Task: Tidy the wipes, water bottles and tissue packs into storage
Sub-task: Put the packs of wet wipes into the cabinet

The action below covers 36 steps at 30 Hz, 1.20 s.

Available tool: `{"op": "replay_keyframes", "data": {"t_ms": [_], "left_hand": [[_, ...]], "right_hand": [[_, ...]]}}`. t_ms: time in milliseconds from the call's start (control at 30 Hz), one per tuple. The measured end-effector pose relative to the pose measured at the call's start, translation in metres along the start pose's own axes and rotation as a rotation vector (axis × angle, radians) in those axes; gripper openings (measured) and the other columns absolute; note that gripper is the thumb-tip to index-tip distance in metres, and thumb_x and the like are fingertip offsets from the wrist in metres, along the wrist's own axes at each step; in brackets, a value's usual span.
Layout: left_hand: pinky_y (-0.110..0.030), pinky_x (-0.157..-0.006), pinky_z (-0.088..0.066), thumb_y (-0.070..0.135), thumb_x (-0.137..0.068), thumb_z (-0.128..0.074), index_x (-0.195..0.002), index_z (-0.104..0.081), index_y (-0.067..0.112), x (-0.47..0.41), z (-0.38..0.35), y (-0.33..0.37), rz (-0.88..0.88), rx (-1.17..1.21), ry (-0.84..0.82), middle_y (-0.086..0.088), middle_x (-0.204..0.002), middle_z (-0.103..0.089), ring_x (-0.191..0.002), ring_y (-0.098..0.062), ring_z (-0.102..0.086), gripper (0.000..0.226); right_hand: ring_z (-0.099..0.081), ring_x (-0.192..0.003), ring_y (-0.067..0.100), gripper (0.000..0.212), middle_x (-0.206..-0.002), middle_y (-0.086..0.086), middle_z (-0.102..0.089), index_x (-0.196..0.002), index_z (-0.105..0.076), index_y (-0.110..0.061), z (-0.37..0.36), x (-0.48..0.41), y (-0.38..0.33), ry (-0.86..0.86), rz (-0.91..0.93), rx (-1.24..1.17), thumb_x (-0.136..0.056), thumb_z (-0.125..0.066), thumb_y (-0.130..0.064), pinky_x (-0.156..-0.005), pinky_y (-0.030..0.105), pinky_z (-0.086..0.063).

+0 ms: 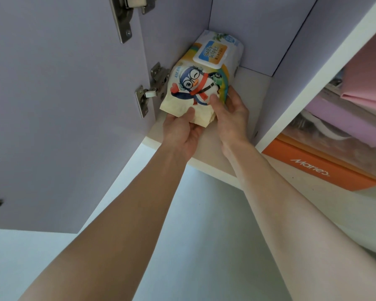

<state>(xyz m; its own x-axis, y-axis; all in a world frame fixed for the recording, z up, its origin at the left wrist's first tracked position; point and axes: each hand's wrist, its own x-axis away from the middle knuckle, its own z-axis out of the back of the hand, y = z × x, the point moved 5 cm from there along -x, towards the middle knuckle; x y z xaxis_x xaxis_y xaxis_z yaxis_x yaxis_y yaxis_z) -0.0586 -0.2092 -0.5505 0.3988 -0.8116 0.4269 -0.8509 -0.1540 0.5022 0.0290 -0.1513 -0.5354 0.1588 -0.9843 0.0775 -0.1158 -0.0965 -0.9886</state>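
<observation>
**Pack of baby wipes held in the open cabinet compartment**

The lilac cabinet door (63, 105) stands open on the left, with a metal hinge (149, 92) just beside the pack and a second hinge (126, 16) higher up. A white divider panel (313, 83) closes the compartment on the right. Behind this panel, in the next compartment, lies an orange box (317, 166) with white lettering. Above it are a pink folded item (369, 83) and a purple one (345, 120).

The wipes pack (201, 79) is inside the left compartment, over the white shelf (254, 98), close to the left wall. Its far end points to the back wall. If it already rests fully on the shelf, I cannot tell. The pack is soft and pale yellow. It has a cartoon penguin with glasses and a red scarf, a rainbow, and a lid with "BABY WIPES" on it.

The left hand (182, 131) grips the near crumpled end, thumb on top. The right hand (230, 114) holds the right side, with its thumb on the front and its fingers curled around the edge.
</observation>
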Motion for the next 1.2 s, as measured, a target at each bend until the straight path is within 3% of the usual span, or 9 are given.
{"op": "replay_keyframes", "data": {"t_ms": [100, 267, 400, 533, 633, 700, 900, 1033, 1200], "left_hand": [[-0.041, -0.084, -0.057, -0.002, -0.099, -0.044, -0.140, -0.045, 0.009, 0.002, 0.002, 0.000, -0.004, -0.040, -0.002, -0.015, -0.130, -0.060, -0.104, -0.026, -0.065, 0.043], [-0.047, -0.094, -0.053, -0.003, -0.096, -0.050, -0.139, -0.045, 0.011, 0.011, 0.009, 0.000, -0.022, -0.095, -0.023, -0.013, -0.132, -0.061, -0.117, -0.029, -0.062, 0.045], [-0.044, -0.097, -0.052, 0.001, -0.094, -0.056, -0.142, -0.041, 0.012, 0.028, 0.018, 0.001, -0.023, -0.179, 0.003, -0.010, -0.132, -0.062, -0.116, -0.026, -0.063, 0.051], [-0.040, -0.094, -0.053, 0.000, -0.092, -0.060, -0.138, -0.040, 0.016, 0.057, 0.021, 0.010, -0.025, -0.257, 0.111, -0.010, -0.132, -0.057, -0.116, -0.026, -0.060, 0.052], [-0.042, -0.094, -0.054, 0.001, -0.092, -0.061, -0.128, -0.048, 0.017, 0.088, 0.017, 0.022, 0.006, -0.353, 0.151, -0.011, -0.124, -0.062, -0.111, -0.025, -0.062, 0.042], [-0.040, -0.093, -0.054, 0.003, -0.092, -0.062, -0.129, -0.051, 0.015, 0.114, 0.013, 0.032, 0.040, -0.424, 0.185, -0.009, -0.119, -0.065, -0.108, -0.022, -0.064, 0.041], [-0.036, -0.096, -0.053, 0.010, -0.092, -0.063, -0.130, -0.052, 0.017, 0.203, -0.021, 0.063, 0.129, -0.553, 0.251, -0.006, -0.121, -0.064, -0.111, -0.019, -0.063, 0.040], [-0.038, -0.097, -0.052, 0.013, -0.092, -0.064, -0.130, -0.052, 0.015, 0.269, -0.065, 0.095, 0.199, -0.620, 0.261, -0.009, -0.126, -0.062, -0.108, -0.017, -0.065, 0.040], [-0.031, -0.087, -0.054, 0.014, -0.091, -0.065, -0.127, -0.054, 0.017, 0.326, -0.110, 0.127, 0.243, -0.662, 0.249, -0.007, -0.122, -0.064, -0.101, -0.013, -0.067, 0.037]], "right_hand": [[-0.066, -0.103, 0.009, 0.050, -0.123, 0.003, -0.066, -0.139, -0.049, -0.011, 0.002, 0.002, 0.001, 0.004, -0.010, 0.019, -0.091, -0.064, -0.012, -0.093, 0.031, -0.055], [-0.061, -0.081, -0.014, 0.054, -0.094, -0.024, -0.057, -0.142, -0.044, -0.015, 0.008, 0.013, -0.002, 0.005, -0.036, 0.024, -0.092, -0.064, -0.014, -0.073, 0.009, -0.050], [-0.057, -0.072, -0.024, 0.053, -0.091, -0.028, -0.054, -0.141, -0.046, -0.015, 0.010, 0.029, -0.005, 0.003, -0.049, 0.043, -0.091, -0.065, -0.014, -0.065, 0.003, -0.045], [-0.061, -0.079, -0.017, 0.046, -0.098, -0.022, -0.061, -0.134, -0.050, -0.018, 0.010, 0.045, -0.012, -0.001, -0.083, 0.020, -0.091, -0.064, -0.011, -0.073, 0.009, -0.050], [-0.060, -0.114, 0.004, 0.045, -0.126, -0.001, -0.063, -0.135, -0.050, -0.014, 0.007, 0.070, -0.025, -0.028, -0.129, 0.048, -0.092, -0.063, -0.017, -0.100, 0.027, -0.049], [-0.053, -0.127, 0.016, 0.049, -0.137, 0.004, -0.058, -0.140, -0.047, -0.015, 0.006, 0.093, -0.041, -0.042, -0.173, 0.076, -0.094, -0.062, -0.022, -0.109, 0.037, -0.042], [-0.058, -0.118, 0.014, 0.037, -0.117, -0.008, -0.061, -0.130, -0.055, -0.022, 0.014, 0.156, -0.114, 0.000, -0.288, 0.183, -0.093, -0.062, -0.026, -0.106, 0.040, -0.045], [-0.061, -0.114, 0.013, 0.041, -0.122, -0.001, -0.064, -0.131, -0.056, -0.016, 0.022, 0.203, -0.184, 0.042, -0.392, 0.203, -0.092, -0.064, -0.026, -0.105, 0.038, -0.047], [-0.063, -0.114, 0.017, 0.037, -0.123, 0.005, -0.065, -0.128, -0.057, -0.013, 0.028, 0.244, -0.251, 0.064, -0.477, 0.164, -0.092, -0.063, -0.021, -0.103, 0.038, -0.048]]}}
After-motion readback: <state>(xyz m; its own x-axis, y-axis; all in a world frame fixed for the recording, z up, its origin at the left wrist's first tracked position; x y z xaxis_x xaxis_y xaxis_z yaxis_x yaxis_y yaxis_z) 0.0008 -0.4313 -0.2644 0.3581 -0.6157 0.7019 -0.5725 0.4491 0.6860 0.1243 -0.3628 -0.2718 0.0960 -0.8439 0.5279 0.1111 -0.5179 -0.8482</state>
